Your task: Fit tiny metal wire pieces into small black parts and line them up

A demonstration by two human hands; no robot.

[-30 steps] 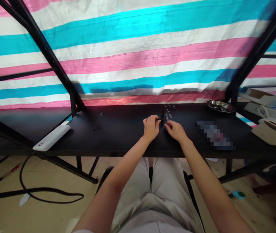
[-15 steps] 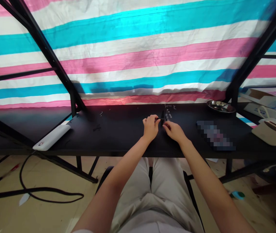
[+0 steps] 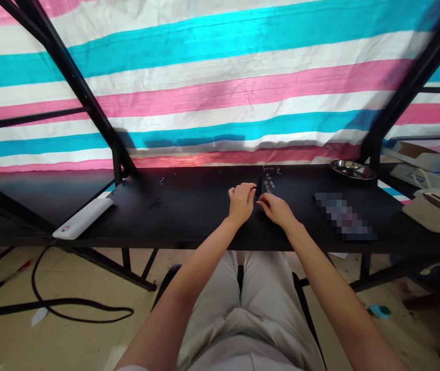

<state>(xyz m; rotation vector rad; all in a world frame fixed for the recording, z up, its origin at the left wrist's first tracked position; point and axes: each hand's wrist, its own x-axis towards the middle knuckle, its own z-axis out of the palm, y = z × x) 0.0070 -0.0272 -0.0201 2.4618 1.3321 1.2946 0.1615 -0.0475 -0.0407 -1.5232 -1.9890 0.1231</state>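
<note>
My left hand point(image 3: 241, 203) is over the black table point(image 3: 197, 206), its fingers pinched on a small dark piece that barely shows at the fingertips. Just to the right, my right hand point(image 3: 277, 208) has thumb and forefinger pressed together; what they hold, if anything, is too small to make out. A thin black strip point(image 3: 259, 184) lies beyond and between the fingertips. Close behind my right hand, several small clear pieces point(image 3: 269, 182) lie in a loose cluster.
At the back right sits a shiny metal dish point(image 3: 353, 169). A blurred-out flat object point(image 3: 343, 216) lies right of my hands. A white power strip point(image 3: 84, 219) is on the left, a beige pouch point(image 3: 434, 211) far right. Black frame posts point(image 3: 100, 121) slant at both sides.
My fingertips have come slightly closer together, the right hand shifting a little left. The dark piece between them shows less than before.
</note>
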